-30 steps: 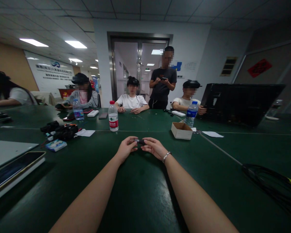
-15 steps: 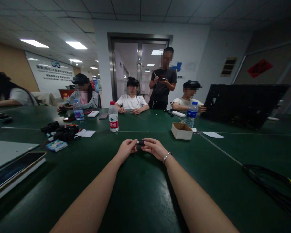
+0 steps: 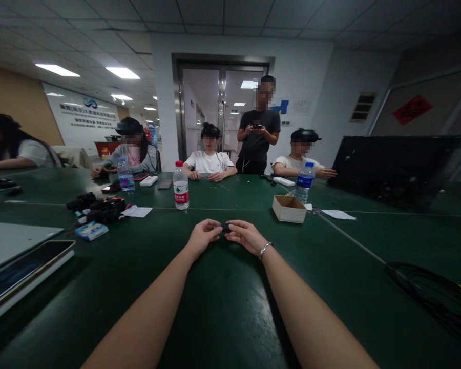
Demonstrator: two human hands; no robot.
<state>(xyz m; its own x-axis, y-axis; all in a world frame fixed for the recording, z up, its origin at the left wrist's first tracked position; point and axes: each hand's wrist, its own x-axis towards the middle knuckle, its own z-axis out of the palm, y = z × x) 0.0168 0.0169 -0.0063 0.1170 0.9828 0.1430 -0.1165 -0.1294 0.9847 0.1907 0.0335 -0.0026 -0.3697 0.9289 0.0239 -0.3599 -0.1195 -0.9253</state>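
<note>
So, two bare hands, one little dark thing: the left hand [image 3: 204,236] has thumb and fingers pinched at its left end, and the right hand [image 3: 248,234] is gripping the other end. The small dark object [image 3: 226,228] sits between the fingertips over the middle of the green table [image 3: 223,307], mostly covered, so I can't tell what it's made of. One shiny metal bracelet [image 3: 265,249] on the right wrist, round and smooth.

Bottle count is three, all see-through plastic: a red-capped bottle [image 3: 181,188], a blue-capped bottle [image 3: 305,180] off right, and a smaller-looking bottle [image 3: 126,179] further left. One open cardboard box [image 3: 289,210], boxy with pale sides, stands near the blue-capped one. Right side also gets one loosely looped black cable [image 3: 426,294] and one big black screen [image 3: 392,171], flat and squared off. Left side: one glossy phone [image 3: 26,271], one flat silvery slab [image 3: 17,242], one blue-and-white packet [image 3: 91,231]. Five other people around, four seated, one standing.
</note>
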